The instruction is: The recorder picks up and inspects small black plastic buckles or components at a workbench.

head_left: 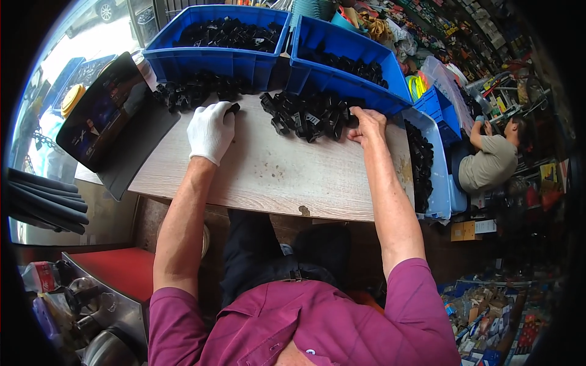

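On the pale tabletop [287,171], the gloved left hand [210,132] pinches a black part [234,108], while the right hand [370,126], can't tell if gripping, best plucks singles off the heap's edge [333,122].

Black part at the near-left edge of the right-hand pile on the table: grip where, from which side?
Probably pinch the exposed outer edges of that black part, coming from the near left: bare tabletop lies on that side, while the rest of the pile crowds it behind and to the right. Its finer shape is too small to make out.
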Action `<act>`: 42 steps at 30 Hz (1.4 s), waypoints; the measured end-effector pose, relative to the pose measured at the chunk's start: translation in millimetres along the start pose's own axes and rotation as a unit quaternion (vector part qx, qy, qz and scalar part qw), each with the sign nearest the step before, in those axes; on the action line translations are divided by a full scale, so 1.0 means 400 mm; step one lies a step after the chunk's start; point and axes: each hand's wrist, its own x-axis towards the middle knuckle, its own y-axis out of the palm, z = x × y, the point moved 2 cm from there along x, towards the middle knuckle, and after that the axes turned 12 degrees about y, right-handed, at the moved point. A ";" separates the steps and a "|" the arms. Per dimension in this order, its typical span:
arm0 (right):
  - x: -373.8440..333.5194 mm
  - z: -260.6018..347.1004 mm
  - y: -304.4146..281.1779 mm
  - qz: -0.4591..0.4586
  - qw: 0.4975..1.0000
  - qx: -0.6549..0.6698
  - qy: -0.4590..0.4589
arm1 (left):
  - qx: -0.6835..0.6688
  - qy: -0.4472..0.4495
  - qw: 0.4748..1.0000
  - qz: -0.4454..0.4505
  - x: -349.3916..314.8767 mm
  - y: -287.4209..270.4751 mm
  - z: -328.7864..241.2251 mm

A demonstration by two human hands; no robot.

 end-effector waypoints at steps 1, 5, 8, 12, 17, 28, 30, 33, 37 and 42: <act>-0.003 0.004 -0.001 0.000 1.000 0.006 0.011 | 0.000 -0.001 1.000 0.000 0.000 0.000 0.002; -0.012 0.004 -0.017 -0.001 1.000 0.023 0.007 | -0.007 0.003 1.000 -0.010 -0.001 0.001 0.006; -0.029 0.000 -0.056 0.070 0.998 -0.005 0.007 | -0.007 0.000 1.000 -0.011 -0.002 0.003 0.009; -0.048 -0.029 -0.119 0.129 0.991 -0.026 0.005 | -0.011 0.000 1.000 -0.007 0.002 0.004 0.007; -0.095 -0.062 -0.166 0.157 0.986 -0.047 0.018 | -0.007 0.004 1.000 0.000 0.001 0.002 0.007; -0.129 -0.083 -0.180 0.142 0.987 -0.071 0.016 | -0.011 0.001 1.000 0.014 -0.001 0.002 0.008; -0.131 -0.082 -0.176 0.148 0.986 -0.080 0.017 | -0.015 -0.002 1.000 0.012 -0.002 0.001 0.011; -0.130 -0.083 -0.172 0.145 0.986 -0.075 0.015 | -0.014 -0.002 1.000 0.011 -0.001 0.001 0.010; -0.127 -0.090 -0.167 0.141 0.987 -0.078 0.016 | -0.015 -0.001 1.000 0.011 0.000 0.004 0.011; -0.141 -0.081 -0.156 0.136 0.987 -0.089 0.009 | -0.016 0.001 1.000 0.008 -0.001 0.005 0.016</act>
